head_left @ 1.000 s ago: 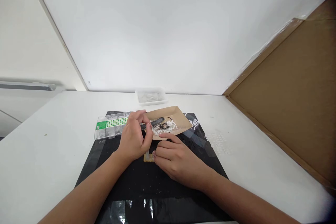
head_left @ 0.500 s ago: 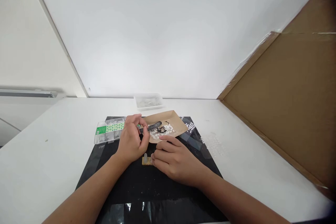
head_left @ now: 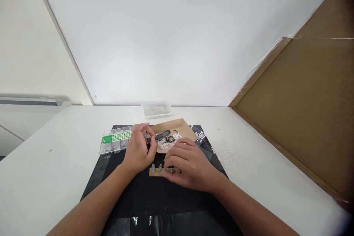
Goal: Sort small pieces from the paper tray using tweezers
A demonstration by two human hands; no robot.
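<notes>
My left hand (head_left: 139, 149) is closed in a pinch on a dark, flat strip with a rounded end (head_left: 162, 135). The strip points right, above a brown paper tray (head_left: 184, 126) holding white bits and dark scraps. My right hand (head_left: 189, 164) is over a narrow yellowish bar (head_left: 155, 172) on the black mat. Its thumb and fingers close at the bar's middle; what lies between them is hidden. Two small clear, nail-shaped pieces (head_left: 153, 169) stand at the bar's left end. Small dark pieces (head_left: 179, 171) show at its right end, partly under my hand.
A clear compartment box with a green label (head_left: 107, 139) lies left of the paper tray. Behind stands a white translucent container (head_left: 156, 110). Small white pieces (head_left: 225, 155) lie on the white table, right of the black mat (head_left: 129, 199). A cardboard panel (head_left: 298, 118) borders the right side.
My right hand has shifted slightly right and turned, uncovering more of the yellowish bar, its second clear piece and the dark pieces. My left hand keeps its hold on the dark strip.
</notes>
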